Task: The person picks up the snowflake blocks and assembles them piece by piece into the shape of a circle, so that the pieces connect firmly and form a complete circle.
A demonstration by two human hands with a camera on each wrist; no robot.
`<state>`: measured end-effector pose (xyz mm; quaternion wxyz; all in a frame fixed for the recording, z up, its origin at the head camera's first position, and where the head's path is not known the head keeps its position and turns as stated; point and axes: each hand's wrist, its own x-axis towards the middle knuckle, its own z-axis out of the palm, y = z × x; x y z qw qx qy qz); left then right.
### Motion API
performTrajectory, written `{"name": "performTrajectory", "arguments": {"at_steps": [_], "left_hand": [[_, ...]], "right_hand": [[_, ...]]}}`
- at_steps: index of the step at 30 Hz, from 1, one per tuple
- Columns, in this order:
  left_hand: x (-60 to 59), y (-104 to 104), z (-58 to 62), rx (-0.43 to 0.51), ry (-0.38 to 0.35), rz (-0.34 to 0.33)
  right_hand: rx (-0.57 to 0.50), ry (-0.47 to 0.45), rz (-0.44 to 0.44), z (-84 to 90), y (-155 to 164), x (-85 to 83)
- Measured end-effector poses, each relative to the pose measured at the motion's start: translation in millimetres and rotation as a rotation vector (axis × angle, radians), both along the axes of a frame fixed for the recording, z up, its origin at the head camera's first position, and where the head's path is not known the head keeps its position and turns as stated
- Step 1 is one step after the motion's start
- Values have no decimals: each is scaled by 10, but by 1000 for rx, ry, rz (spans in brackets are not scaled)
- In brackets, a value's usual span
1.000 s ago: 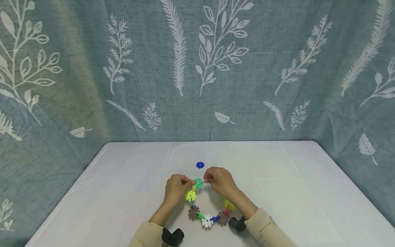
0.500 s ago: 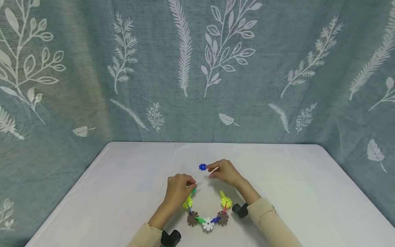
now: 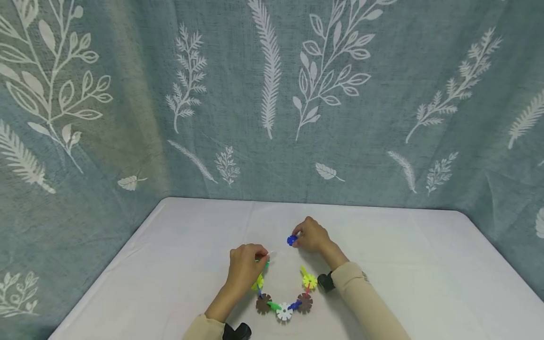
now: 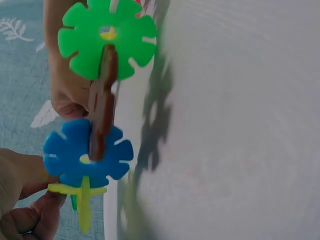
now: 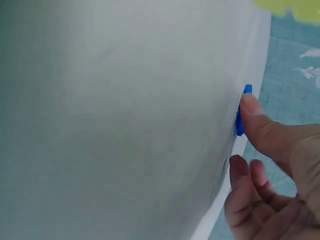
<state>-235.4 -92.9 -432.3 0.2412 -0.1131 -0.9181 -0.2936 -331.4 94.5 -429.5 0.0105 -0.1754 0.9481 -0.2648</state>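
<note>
Pinching at the fingertips, the right hand (image 3: 312, 236) is seen on the loose blue disc (image 3: 291, 240), which lies toward the table's (image 3: 403, 264) far edge. The left hand (image 3: 245, 267) is closed around the open end of the chain of discs (image 3: 284, 302), nearer the front edge. The disc lies just right of and beyond that end; the right hand is nearer.

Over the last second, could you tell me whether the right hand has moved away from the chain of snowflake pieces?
Yes. The right hand has left the chain's green end, where the left hand holds it, and gone farther up the table to the loose blue piece, which it now touches.
</note>
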Motion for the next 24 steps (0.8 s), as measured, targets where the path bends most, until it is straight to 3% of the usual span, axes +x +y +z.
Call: {"name": "performTrajectory", "arguments": {"at_steps": [4,11,13,19,24], "left_hand": [[-18,41,15,-2,21,8],[-16,119,40,12,14,-31],[-10,146,43,26,19,-51],[37,262,21,38,34,-109],[71,362,43,28,56,-117]], "right_hand": [[-120,-2,-30,54,59,113],[-505,-332,-87,97,124,360],[-564,-372,-87,115,122,407],[-581,-382,-93,168,160,509],[-580,-357,-100,212,245,568]]}}
